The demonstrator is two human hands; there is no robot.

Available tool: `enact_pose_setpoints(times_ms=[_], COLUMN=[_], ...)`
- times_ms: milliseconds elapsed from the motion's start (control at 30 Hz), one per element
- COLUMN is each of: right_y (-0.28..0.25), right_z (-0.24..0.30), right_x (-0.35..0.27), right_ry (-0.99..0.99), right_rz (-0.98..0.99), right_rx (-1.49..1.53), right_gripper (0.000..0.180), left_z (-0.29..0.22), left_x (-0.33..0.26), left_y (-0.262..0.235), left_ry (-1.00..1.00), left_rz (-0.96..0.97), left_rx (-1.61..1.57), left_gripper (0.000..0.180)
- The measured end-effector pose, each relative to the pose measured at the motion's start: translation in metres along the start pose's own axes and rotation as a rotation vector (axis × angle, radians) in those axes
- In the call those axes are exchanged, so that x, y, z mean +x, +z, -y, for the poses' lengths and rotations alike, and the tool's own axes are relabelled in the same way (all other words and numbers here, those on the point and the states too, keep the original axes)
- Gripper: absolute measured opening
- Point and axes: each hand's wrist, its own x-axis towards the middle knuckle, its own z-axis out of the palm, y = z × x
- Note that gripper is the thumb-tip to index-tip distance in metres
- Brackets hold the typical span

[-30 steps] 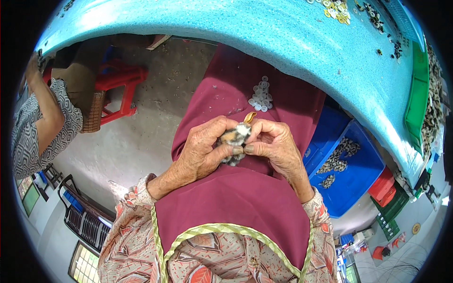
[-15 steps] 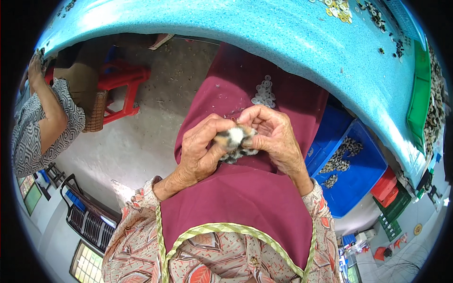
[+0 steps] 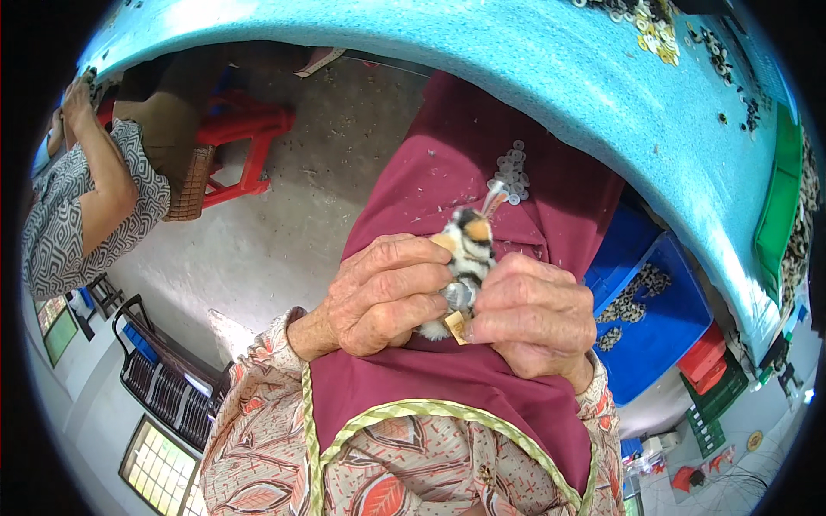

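A small furry plush piece (image 3: 471, 254), white with black stripes and orange patches, is held above my lap. My left hand (image 3: 391, 292) has its fingers curled round the plush piece's left side. On the other side my right hand (image 3: 538, 314), slightly blurred, is closed with thumb and fingers against its lower end. A small yellowish tag (image 3: 457, 328) shows at that end, touching or close to my right thumb. From the upper end sticks a slim pinkish-white strip (image 3: 496, 198). Beyond it, a pile of translucent white plastic discs (image 3: 514, 176) lies on my maroon apron (image 3: 413, 193).
A speckled blue table (image 3: 482, 69) curves across the far side, with yellow discs (image 3: 658, 41) and small black parts on it. To the right, a blue bin (image 3: 662, 335) holds spotted furry pieces. A person (image 3: 107, 193) sits at left near a red stool (image 3: 249, 142).
Both hands have turned the plush piece more upright, showing its stripes and tag. My right hand has moved down from its top to its lower end. The view has shifted slightly.
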Motion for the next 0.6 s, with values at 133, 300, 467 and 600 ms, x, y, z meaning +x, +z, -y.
enact_pose_setpoints(times_ms=[133, 300, 467, 600], right_y=[-0.0013, 0.0018, 0.0019, 0.0038], right_z=[0.0021, 0.0042, 0.0057, 0.0056], right_x=[0.0018, 0.0026, 0.0029, 0.0019], right_ry=[-0.099, -0.153, -0.166, -0.131], right_rz=[0.075, 0.123, 0.146, 0.136], right_rx=[-0.122, -0.224, -0.241, -0.208], right_gripper=[0.021, 0.022, 0.022, 0.023], left_z=[-0.0014, 0.0032, 0.0024, 0.0024], left_x=[-0.0008, -0.0063, -0.0076, -0.0073], left_y=[-0.0078, -0.0091, -0.0050, -0.0059], left_ry=[0.047, 0.144, 0.180, 0.206], left_rz=[0.045, 0.034, -0.016, -0.049], left_rx=[0.038, 0.084, 0.165, 0.146], left_gripper=[0.022, 0.024, 0.023, 0.024])
